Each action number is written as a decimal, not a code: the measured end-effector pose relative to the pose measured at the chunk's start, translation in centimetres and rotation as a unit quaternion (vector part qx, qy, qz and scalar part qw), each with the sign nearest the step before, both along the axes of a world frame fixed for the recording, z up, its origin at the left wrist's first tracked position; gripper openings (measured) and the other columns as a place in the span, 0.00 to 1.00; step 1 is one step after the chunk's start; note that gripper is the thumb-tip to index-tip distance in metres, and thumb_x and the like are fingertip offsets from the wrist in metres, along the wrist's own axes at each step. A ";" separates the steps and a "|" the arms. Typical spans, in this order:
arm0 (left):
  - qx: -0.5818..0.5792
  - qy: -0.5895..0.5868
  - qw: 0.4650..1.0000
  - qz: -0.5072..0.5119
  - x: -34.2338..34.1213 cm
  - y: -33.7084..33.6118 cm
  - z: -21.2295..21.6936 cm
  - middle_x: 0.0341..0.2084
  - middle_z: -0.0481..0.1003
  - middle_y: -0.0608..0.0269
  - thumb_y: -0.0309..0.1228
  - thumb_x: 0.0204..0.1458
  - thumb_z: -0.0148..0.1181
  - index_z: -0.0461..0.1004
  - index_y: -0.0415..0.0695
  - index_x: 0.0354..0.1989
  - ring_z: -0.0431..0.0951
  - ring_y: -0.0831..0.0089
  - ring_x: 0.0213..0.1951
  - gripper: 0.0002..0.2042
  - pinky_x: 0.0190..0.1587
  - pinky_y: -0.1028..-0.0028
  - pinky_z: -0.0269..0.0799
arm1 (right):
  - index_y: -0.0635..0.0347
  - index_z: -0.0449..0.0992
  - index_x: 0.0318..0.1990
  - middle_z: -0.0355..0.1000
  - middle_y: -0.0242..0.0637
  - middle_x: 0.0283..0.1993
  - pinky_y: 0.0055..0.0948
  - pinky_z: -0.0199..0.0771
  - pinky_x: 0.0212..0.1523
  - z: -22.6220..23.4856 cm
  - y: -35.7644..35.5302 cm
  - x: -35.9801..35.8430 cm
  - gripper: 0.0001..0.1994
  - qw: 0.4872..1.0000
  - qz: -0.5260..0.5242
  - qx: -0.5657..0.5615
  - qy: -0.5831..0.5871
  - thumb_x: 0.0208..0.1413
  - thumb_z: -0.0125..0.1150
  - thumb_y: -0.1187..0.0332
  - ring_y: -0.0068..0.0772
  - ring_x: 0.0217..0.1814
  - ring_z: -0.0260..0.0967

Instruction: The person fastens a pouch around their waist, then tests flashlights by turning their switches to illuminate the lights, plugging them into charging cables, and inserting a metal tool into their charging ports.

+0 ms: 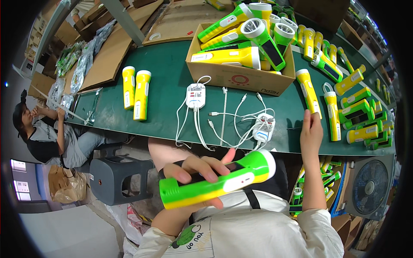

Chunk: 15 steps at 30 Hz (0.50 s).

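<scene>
Just off table edge (287, 148), left hand (198, 166) holds flashlight (232, 181); right hand (311, 135) at yellow torch (306, 89), grip unclear; gap to charger (263, 127).

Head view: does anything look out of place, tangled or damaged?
Mainly the white cables at the right one of two white multi-port blocks: they loop across it and one another, some ends loose. Flashlights heaped in the cardboard box stick out at mixed angles. The held flashlight in the left hand shows no visible damage.
</scene>
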<state>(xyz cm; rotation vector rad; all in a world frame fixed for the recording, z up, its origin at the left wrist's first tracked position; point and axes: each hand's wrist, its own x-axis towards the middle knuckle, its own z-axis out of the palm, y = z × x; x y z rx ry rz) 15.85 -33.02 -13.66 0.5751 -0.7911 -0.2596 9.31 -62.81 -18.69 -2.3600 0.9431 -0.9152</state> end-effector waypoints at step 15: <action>-0.052 -0.200 0.948 0.242 -2.1 -9.8 -1.7 0.67 0.38 0.55 0.44 0.42 0.68 0.60 0.70 0.55 0.62 0.49 0.58 0.30 0.62 0.41 0.52 | 0.63 0.75 0.41 0.71 0.32 0.28 0.18 0.66 0.27 7.4 7.7 -5.0 0.34 0.775 0.319 0.542 -0.055 0.63 0.28 0.41 0.21 0.28 0.67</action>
